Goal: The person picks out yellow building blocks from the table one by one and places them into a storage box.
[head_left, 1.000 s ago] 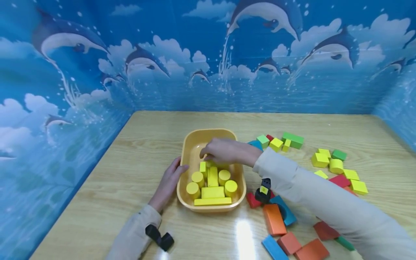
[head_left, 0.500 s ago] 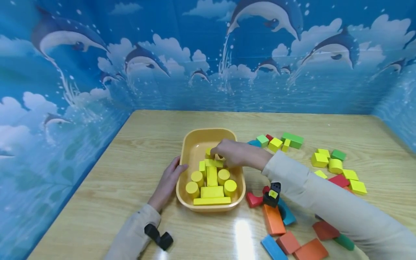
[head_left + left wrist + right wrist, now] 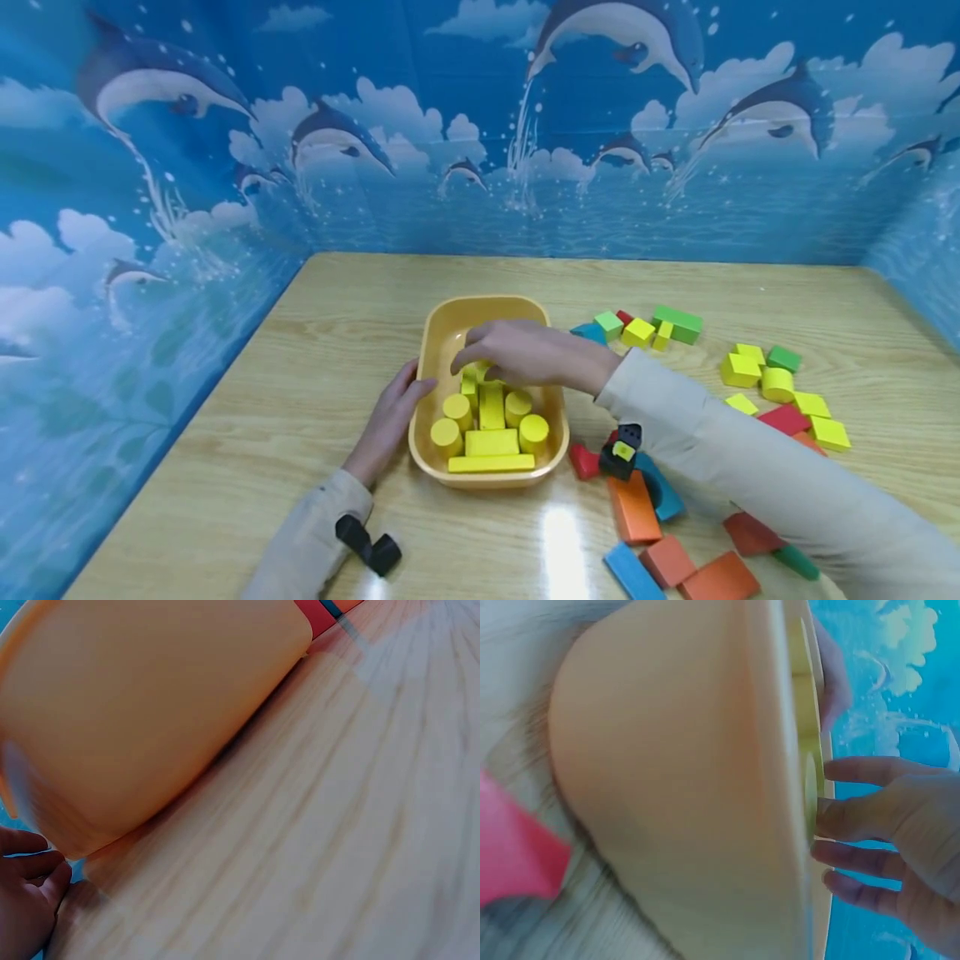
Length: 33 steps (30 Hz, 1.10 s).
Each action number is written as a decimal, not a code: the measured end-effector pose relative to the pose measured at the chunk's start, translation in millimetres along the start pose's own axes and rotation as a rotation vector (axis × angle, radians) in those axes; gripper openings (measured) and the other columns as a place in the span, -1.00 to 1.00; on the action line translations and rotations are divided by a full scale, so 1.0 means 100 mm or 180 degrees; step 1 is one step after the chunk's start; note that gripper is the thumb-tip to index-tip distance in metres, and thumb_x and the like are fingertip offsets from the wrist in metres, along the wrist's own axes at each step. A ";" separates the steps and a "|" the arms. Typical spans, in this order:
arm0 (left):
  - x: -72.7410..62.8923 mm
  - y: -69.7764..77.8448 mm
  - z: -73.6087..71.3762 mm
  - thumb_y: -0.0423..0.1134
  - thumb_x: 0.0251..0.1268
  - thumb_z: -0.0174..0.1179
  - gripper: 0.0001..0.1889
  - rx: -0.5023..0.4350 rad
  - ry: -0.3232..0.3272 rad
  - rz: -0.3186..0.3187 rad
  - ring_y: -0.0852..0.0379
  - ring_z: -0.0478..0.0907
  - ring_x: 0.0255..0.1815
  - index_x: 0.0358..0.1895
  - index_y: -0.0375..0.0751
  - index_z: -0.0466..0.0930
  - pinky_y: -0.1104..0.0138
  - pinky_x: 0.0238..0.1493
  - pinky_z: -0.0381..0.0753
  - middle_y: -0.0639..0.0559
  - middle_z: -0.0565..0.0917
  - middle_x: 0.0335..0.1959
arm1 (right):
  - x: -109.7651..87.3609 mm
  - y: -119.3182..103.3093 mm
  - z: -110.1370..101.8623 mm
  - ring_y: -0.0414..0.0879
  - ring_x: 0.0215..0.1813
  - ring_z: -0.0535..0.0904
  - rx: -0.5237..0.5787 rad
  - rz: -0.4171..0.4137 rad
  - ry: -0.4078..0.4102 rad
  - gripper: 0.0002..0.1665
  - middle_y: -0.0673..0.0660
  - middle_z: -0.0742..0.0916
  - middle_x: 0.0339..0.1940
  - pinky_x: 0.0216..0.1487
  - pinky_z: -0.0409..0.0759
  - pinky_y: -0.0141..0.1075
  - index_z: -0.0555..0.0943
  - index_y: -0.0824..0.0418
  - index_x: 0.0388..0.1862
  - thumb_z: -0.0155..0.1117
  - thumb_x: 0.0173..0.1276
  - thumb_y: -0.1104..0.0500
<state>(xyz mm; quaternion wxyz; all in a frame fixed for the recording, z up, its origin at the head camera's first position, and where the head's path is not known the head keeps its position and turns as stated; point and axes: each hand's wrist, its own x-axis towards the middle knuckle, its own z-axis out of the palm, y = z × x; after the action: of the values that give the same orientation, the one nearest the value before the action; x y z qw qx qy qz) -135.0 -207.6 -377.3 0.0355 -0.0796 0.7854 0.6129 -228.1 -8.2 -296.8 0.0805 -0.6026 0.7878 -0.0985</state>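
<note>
Several yellow cylinders (image 3: 447, 437) and bars (image 3: 491, 463) sit in the tub (image 3: 487, 481) the left hand (image 3: 387, 418) pinches. Over them, the right hand's (image 3: 521, 352) grip is unclear.

You had a pale wood-grain table (image 3: 337, 333) before you. Directly on it stood the yellow-orange tray (image 3: 446, 333); to your right lay scattered loose blocks, among them a long green block (image 3: 678, 323), a yellow cylinder (image 3: 777, 384) and a blue bar (image 3: 633, 573).
</note>
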 end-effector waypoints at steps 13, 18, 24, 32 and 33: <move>0.01 -0.01 0.06 0.00 0.40 -0.02 -0.43 -0.0038 -0.0016 0.0041 -0.08 0.27 0.39 0.42 -0.11 0.25 0.04 0.42 0.18 -0.15 0.32 0.41 | 0.15 -0.06 -0.03 -0.15 -0.14 0.64 -0.0052 -0.0028 -0.0195 -0.76 0.04 0.74 -0.16 -0.09 0.62 -0.39 0.70 0.15 -0.04 0.30 0.31 0.25; 0.00 -0.02 0.07 -0.01 0.39 -0.01 -0.42 -0.0111 -0.0041 0.0089 -0.08 0.26 0.40 0.42 -0.12 0.25 0.05 0.43 0.17 -0.16 0.32 0.41 | 0.20 -0.10 -0.06 -0.19 -0.12 0.62 0.0000 0.0122 -0.0304 -0.78 0.03 0.73 -0.15 -0.09 0.60 -0.45 0.67 0.17 -0.02 0.22 0.38 0.24; 0.01 0.00 0.09 -0.03 0.41 -0.03 -0.41 -0.0121 -0.0066 0.0060 -0.10 0.26 0.40 0.44 -0.13 0.21 0.06 0.42 0.20 -0.17 0.29 0.43 | -0.02 -0.02 -0.31 -0.15 -0.21 0.60 0.0305 0.0333 0.0260 -0.80 0.08 0.71 -0.18 -0.15 0.61 -0.35 0.63 0.25 -0.04 0.14 0.43 0.28; 0.01 0.01 0.00 -0.06 0.42 -0.06 -0.42 0.0051 -0.0008 0.0051 -0.14 0.21 0.43 0.44 -0.19 0.20 0.04 0.42 0.18 -0.20 0.25 0.44 | -0.42 0.30 -0.24 -0.08 -0.20 0.60 0.0331 0.0844 0.0703 -0.78 0.13 0.69 -0.18 -0.21 0.62 -0.23 0.63 0.32 -0.03 0.16 0.42 0.29; 0.01 0.00 0.00 -0.07 0.42 -0.06 -0.42 0.0050 0.0000 0.0057 -0.14 0.21 0.43 0.44 -0.19 0.20 0.04 0.42 0.18 -0.20 0.26 0.44 | -0.41 0.31 -0.19 -0.05 -0.18 0.58 0.0220 0.0865 0.0682 -0.79 0.14 0.68 -0.18 -0.18 0.61 -0.22 0.64 0.31 -0.04 0.17 0.41 0.28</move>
<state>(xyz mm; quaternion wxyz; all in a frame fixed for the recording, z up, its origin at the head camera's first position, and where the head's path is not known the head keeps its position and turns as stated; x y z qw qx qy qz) -135.9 -207.8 -377.6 0.0308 -0.0723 0.7908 0.6070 -250.7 39.9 -285.6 0.0294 -0.4735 0.8623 -0.1774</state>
